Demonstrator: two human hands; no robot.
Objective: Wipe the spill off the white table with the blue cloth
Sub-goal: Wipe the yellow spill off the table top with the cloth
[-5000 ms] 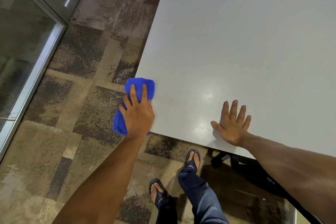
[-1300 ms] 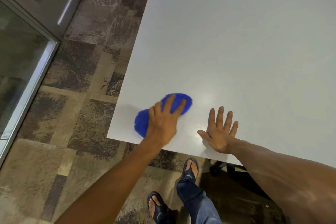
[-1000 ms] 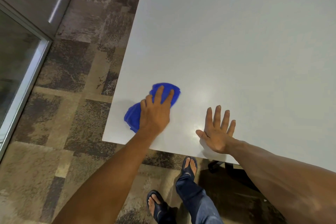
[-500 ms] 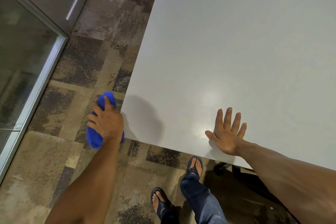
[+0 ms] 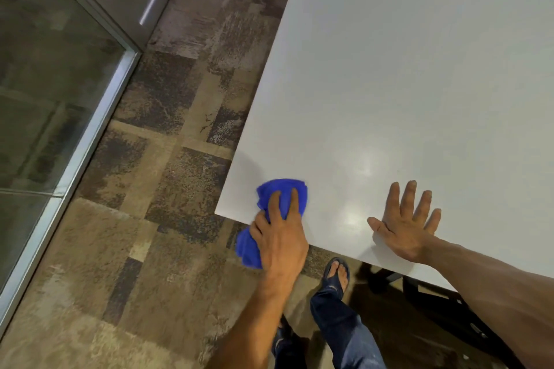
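Note:
The white table (image 5: 404, 84) fills the right of the view, its near left corner low in the middle. My left hand (image 5: 280, 237) grips the bunched blue cloth (image 5: 283, 192) right at that corner; part of the cloth lies on the tabletop and part hangs over the near edge. My right hand (image 5: 404, 222) rests flat on the table near the front edge, fingers spread and holding nothing. No spill shows on the surface, only glossy light reflections.
Patchy brown carpet (image 5: 150, 189) covers the floor left of the table. A glass wall with a metal frame (image 5: 75, 144) runs along the far left. My legs in jeans and sandals (image 5: 337, 272) stand by the table's front edge, with dark table legs (image 5: 419, 293) beneath.
Half a second ago my left hand held the cloth off the table over the carpet; it has come back right onto the table's near left corner. My right hand stayed flat.

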